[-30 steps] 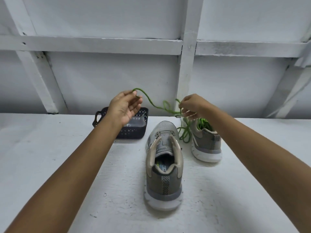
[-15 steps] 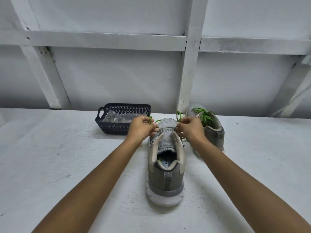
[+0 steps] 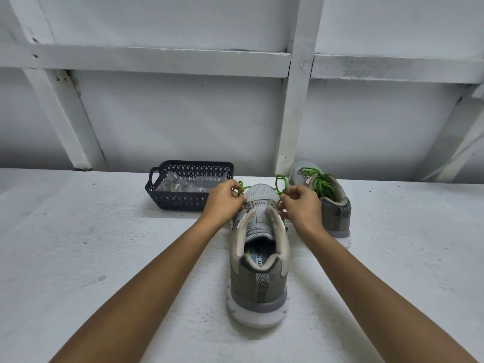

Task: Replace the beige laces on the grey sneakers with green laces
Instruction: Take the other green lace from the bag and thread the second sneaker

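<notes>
A grey sneaker (image 3: 258, 273) stands in front of me, heel towards me, with no lace showing in its upper eyelets. A green lace (image 3: 280, 182) runs across its toe end. My left hand (image 3: 225, 199) pinches one end of this lace at the shoe's left eyelets. At the right eyelets my right hand (image 3: 300, 204) pinches the other end. A second grey sneaker (image 3: 332, 203) stands behind and to the right, laced in green.
A dark perforated basket (image 3: 167, 199) with clear plastic bags inside sits at the back left by the wall. The white surface (image 3: 91, 258) stretches wide on both sides. A white framed wall (image 3: 296, 113) closes off the back.
Both hands came down from holding the lace stretched in the air to the front sneaker's toe end. Since half a second ago they have barely moved.
</notes>
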{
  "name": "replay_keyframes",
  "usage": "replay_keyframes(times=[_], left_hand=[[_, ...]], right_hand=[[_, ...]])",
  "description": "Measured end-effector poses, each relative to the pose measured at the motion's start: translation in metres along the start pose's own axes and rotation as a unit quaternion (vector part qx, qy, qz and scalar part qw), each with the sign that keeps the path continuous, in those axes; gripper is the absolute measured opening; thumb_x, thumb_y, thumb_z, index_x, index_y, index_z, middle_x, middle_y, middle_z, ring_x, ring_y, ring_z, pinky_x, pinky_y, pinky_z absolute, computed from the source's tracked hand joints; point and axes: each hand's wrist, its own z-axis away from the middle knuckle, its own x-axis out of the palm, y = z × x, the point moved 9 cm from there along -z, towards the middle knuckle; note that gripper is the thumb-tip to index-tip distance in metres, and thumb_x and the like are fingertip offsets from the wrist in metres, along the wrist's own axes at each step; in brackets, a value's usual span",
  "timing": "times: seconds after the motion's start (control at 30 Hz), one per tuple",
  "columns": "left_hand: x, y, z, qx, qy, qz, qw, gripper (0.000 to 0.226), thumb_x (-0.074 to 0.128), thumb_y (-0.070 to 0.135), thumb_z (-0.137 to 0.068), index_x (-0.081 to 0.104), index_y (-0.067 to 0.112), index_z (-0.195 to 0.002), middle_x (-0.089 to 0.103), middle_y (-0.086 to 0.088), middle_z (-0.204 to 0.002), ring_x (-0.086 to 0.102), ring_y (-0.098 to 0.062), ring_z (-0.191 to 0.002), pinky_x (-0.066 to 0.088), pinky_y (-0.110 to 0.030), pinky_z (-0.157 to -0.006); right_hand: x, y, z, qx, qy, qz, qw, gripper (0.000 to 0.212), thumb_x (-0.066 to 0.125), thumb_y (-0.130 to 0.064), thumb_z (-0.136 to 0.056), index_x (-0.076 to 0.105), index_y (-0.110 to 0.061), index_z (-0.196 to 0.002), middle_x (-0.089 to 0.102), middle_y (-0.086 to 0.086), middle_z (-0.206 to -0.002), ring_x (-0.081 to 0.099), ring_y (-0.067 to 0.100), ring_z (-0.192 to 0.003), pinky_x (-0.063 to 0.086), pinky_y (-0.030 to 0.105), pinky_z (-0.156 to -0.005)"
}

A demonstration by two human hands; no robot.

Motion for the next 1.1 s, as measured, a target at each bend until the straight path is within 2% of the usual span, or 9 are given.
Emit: replay_keyframes(times=[0.13,0.4,0.5,0.63,0.7,0.8,0.9,1.1], left_hand=[[0.001,0.0,0.0,0.005,-0.014,0.018,1.0,0.012,0.064,0.009,-0.087,0.058,0.016,-0.095,0.064,-0.004,-0.076,0.063,-0.01,-0.063,0.057,-0.037,-0.077],[0.004,0.0,-0.001,0.0,-0.017,0.028,0.999,0.019,0.063,0.007,-0.088,0.059,0.004,-0.106,0.064,-0.003,-0.075,0.061,-0.001,-0.056,0.055,-0.032,-0.074],[0.004,0.001,-0.001,0.008,-0.015,-0.01,1.0,0.024,0.066,0.013,-0.087,0.06,0.008,-0.109,0.068,-0.008,-0.089,0.066,-0.016,-0.075,0.055,-0.034,-0.079],[0.004,0.009,0.004,0.036,0.009,-0.071,0.997,0.031,0.066,0.016,-0.087,0.06,0.007,-0.116,0.065,-0.008,-0.098,0.061,-0.019,-0.09,0.044,-0.022,-0.077],[0.004,0.011,0.006,0.038,0.021,-0.079,0.996,0.028,0.066,0.016,-0.087,0.061,0.005,-0.112,0.067,-0.01,-0.099,0.061,-0.019,-0.086,0.043,-0.022,-0.074],[0.001,0.01,0.008,0.032,0.043,-0.089,0.995,0.02,0.068,0.017,-0.086,0.061,0.003,-0.099,0.066,-0.01,-0.09,0.059,-0.018,-0.079,0.042,-0.023,-0.068],[0.0,0.009,0.008,0.026,0.056,-0.113,0.992,0.021,0.068,0.021,-0.086,0.064,0.002,-0.093,0.067,-0.011,-0.087,0.058,-0.019,-0.077,0.042,-0.025,-0.067],[0.0,0.003,0.01,-0.015,0.057,-0.049,0.997,0.021,0.069,0.021,-0.085,0.072,0.001,-0.085,0.071,-0.011,-0.082,0.059,-0.016,-0.072,0.04,-0.022,-0.066]], right_hand=[[0.001,0.0,-0.001,-0.001,0.005,-0.005,1.0,0.007,0.054,0.003,-0.091,0.056,-0.004,-0.092,0.059,0.014,-0.077,0.057,0.014,-0.057,0.047,0.017,-0.041],[0.001,-0.002,0.002,-0.01,0.008,-0.014,1.0,0.007,0.054,0.002,-0.091,0.056,-0.005,-0.091,0.057,0.008,-0.069,0.056,0.013,-0.056,0.046,0.017,-0.041],[0.001,-0.004,0.004,-0.016,0.012,-0.013,1.0,0.007,0.054,0.002,-0.091,0.056,-0.005,-0.092,0.057,0.006,-0.067,0.056,0.013,-0.055,0.047,0.018,-0.042],[0.001,-0.008,0.005,-0.022,0.018,-0.004,1.0,0.007,0.055,0.0,-0.092,0.056,-0.006,-0.092,0.057,0.004,-0.066,0.055,0.011,-0.054,0.049,0.017,-0.042],[0.001,-0.008,0.005,-0.021,0.019,-0.002,1.0,0.007,0.055,0.0,-0.092,0.056,-0.006,-0.092,0.057,0.004,-0.067,0.055,0.011,-0.054,0.048,0.017,-0.041],[0.0,-0.007,0.005,-0.02,0.022,-0.004,1.0,0.006,0.055,0.0,-0.091,0.057,-0.006,-0.092,0.057,0.004,-0.067,0.055,0.012,-0.055,0.048,0.017,-0.041],[0.0,-0.007,0.005,-0.022,0.025,-0.008,0.999,0.005,0.056,-0.002,-0.091,0.057,-0.007,-0.091,0.057,0.004,-0.068,0.056,0.013,-0.056,0.048,0.019,-0.042],[0.002,-0.007,0.004,-0.025,0.021,0.036,0.999,0.005,0.06,-0.002,-0.089,0.059,-0.007,-0.088,0.059,0.005,-0.071,0.055,0.011,-0.051,0.047,0.014,-0.041]])
